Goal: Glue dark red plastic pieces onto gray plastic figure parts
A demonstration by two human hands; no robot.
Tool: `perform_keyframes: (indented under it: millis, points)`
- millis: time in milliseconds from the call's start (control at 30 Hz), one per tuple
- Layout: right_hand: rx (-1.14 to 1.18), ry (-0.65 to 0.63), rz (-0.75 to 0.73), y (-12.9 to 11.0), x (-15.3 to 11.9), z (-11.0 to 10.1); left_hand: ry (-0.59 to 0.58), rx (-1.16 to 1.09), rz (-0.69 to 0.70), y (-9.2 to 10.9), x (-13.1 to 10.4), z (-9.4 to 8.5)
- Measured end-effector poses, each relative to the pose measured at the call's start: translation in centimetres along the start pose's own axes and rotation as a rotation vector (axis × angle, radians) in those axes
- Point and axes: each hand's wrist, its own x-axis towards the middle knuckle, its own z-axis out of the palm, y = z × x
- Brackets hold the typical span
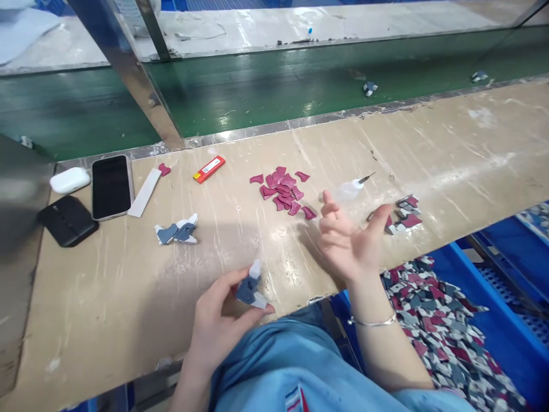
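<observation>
My left hand (pixel 225 320) grips a blue-grey and white plastic piece (pixel 249 289) between thumb and fingers, close to the table's front edge. Raised above the table to the right, my right hand (pixel 351 243) has its fingers apart, palm up, with nothing in it. Several maroon pieces (pixel 285 186) lie in a loose pile between and beyond my hands. A translucent bottle with a thin dark tip (pixel 351 187) lies just behind my right hand. Assembled maroon, grey and white pieces (pixel 409 220) sit right of that hand. More blue-grey and white pieces (pixel 176 230) lie at the left.
At the left are a phone (pixel 111 187), a white case (pixel 70 180), a black object (pixel 67 221), a white strip (pixel 144 193) and a red packet (pixel 209 169). A metal post (pixel 128 74) stands before the green belt (pixel 266 86). A blue bin (pixel 493 309) full of pieces is lower right.
</observation>
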Motion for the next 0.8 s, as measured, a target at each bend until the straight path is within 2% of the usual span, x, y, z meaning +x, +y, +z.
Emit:
perform_keyframes:
  millis: [67, 133, 200, 300, 400, 533, 600, 700, 800]
  points:
    - [0.393, -0.092, 0.106, -2.1, 0.9, -1.9, 0.064, -0.092, -0.110, 0.2, -0.3, 0.3]
    - [0.631, -0.094, 0.199, -3.2, 1.9, -3.4, 0.106, -0.156, -0.141, 0.6, -0.4, 0.4]
    - [0.707, -0.013, 0.230, -3.8, 2.6, -4.2, 0.135, -0.164, -0.152, 0.8, -0.3, 0.4]
    - [0.705, 0.078, 0.227, -3.8, 2.9, -4.3, 0.142, -0.104, -0.173, 0.4, 0.0, 0.3]
    - [0.486, 0.094, 0.195, -3.1, 2.2, -2.9, 0.107, -0.016, -0.135, -0.5, 0.3, 0.0]
    - [-0.206, 0.135, 0.085, -0.6, 1.0, 0.7, 0.032, 0.024, -0.088, -0.9, 0.5, -0.4]
    - [-0.436, 0.164, 0.046, 1.2, 0.6, 2.7, -0.037, 0.053, -0.072, -0.7, 0.7, -0.7]
    - [-0.570, 0.210, 0.023, 3.9, 0.1, 5.0, -0.122, 0.096, 0.000, -0.4, 0.9, -1.1]
    - [-0.616, 0.239, 0.010, 5.9, -0.3, 6.2, -0.126, 0.144, 0.068, -0.4, 1.0, -1.5]
